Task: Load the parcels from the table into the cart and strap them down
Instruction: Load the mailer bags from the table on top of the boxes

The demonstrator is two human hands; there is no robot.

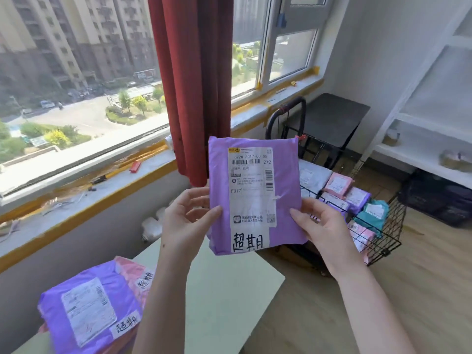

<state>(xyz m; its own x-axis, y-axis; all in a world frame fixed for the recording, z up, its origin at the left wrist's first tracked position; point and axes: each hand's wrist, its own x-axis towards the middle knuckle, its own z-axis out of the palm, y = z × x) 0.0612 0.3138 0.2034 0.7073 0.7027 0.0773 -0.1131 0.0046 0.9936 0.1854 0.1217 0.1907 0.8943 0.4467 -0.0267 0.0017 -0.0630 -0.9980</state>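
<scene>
The held parcel (255, 198), a purple poly mailer with a white label, is held upright at the centre of the frame, above the far edge of the table (224, 297) and left of the cart (394, 221). It is gripped at both lower side edges: the left hand (189, 215) is seen with the thumb on the front face and the fingers behind, and the right hand (319, 226) likewise.

The mailer is judged light and soft. Its film is wrinkled and probably slippery, so a pinch at the edges or support under its base is advised. Its contents are not visible, and fragility cannot be assessed.

A purple parcel (89, 312) and a pink parcel (138, 274) lie on the table at lower left, the former overlapping the latter and cut off by the frame edge. Loaded parcels (339, 185) are seen in the cart at centre right, partly hidden behind the held parcel and the right hand; their number cannot be established. No strap can be identified with certainty.
</scene>
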